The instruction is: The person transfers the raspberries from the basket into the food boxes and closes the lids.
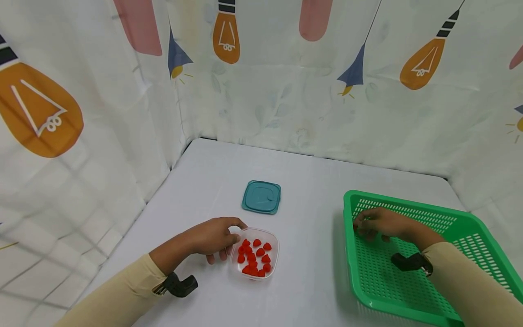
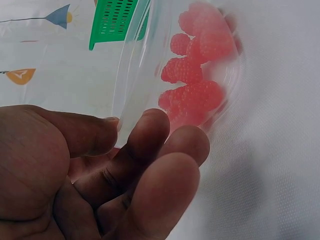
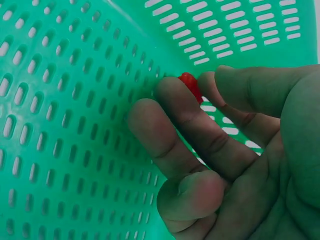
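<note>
A clear plastic container on the white tabletop holds several red raspberries. My left hand rests at its left side, thumb and forefinger touching the rim while the other fingers bend loosely beside the wall. Inside the green basket, my right hand reaches into the far left corner. Its curled fingertips are around a single red raspberry, close to the slotted wall. The middle finger partly hides that berry, and the contact with it is hard to make out.
A teal square lid lies flat behind the clear container. The basket's tall rim surrounds my right hand. White printed curtains hang behind the table and along its left side.
</note>
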Demonstrator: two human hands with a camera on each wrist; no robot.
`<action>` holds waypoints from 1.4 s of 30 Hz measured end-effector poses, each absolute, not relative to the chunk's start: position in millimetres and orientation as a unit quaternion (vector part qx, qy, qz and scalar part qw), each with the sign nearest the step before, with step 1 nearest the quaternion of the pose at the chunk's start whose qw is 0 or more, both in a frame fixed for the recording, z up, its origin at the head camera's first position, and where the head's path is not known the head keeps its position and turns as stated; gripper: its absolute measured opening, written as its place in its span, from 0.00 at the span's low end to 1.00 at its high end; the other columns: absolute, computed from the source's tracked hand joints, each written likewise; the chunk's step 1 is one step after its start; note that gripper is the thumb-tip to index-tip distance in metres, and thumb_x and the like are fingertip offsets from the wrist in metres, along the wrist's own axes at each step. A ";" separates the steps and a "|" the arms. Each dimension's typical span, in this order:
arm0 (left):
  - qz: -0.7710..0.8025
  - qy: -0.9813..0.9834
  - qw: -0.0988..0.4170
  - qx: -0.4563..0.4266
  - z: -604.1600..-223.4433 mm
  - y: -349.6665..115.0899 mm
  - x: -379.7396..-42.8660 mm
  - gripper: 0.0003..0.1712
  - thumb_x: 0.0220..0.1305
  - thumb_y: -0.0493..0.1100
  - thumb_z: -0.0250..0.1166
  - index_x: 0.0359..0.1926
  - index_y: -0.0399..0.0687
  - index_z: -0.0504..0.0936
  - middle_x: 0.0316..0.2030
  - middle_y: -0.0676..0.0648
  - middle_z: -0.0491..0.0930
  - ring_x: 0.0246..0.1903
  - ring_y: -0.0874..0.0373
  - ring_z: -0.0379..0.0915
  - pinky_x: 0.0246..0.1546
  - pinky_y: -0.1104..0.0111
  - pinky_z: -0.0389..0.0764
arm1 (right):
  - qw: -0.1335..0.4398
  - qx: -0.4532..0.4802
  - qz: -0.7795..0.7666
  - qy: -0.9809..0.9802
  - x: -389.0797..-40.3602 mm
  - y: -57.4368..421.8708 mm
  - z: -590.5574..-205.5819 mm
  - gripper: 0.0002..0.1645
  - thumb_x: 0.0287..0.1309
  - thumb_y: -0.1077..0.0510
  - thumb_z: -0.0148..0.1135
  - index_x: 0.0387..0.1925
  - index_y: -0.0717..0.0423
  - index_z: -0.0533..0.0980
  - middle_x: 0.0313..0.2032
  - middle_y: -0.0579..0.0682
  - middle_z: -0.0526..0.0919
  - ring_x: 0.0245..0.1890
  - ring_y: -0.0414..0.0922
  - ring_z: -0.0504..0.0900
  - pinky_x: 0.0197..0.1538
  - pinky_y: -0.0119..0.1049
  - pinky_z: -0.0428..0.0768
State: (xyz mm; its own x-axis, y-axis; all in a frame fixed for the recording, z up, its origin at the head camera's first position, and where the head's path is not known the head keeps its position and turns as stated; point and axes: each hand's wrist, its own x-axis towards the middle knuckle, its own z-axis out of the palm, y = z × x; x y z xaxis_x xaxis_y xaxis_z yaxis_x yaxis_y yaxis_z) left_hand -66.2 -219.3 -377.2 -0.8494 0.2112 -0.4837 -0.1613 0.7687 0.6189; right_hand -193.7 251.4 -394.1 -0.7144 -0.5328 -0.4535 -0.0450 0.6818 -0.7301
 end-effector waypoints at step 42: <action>0.339 0.901 0.269 0.016 -375.3 -218.4 -64.1 0.23 0.72 0.45 0.65 0.65 0.57 0.76 0.23 0.46 0.81 0.21 0.51 0.79 0.18 0.64 0.82 | 0.354 -0.114 -0.432 0.822 -189.0 253.8 -383.3 0.23 0.77 0.57 0.54 0.65 0.64 0.75 0.46 0.60 0.84 0.44 0.58 0.87 0.32 0.53 0.86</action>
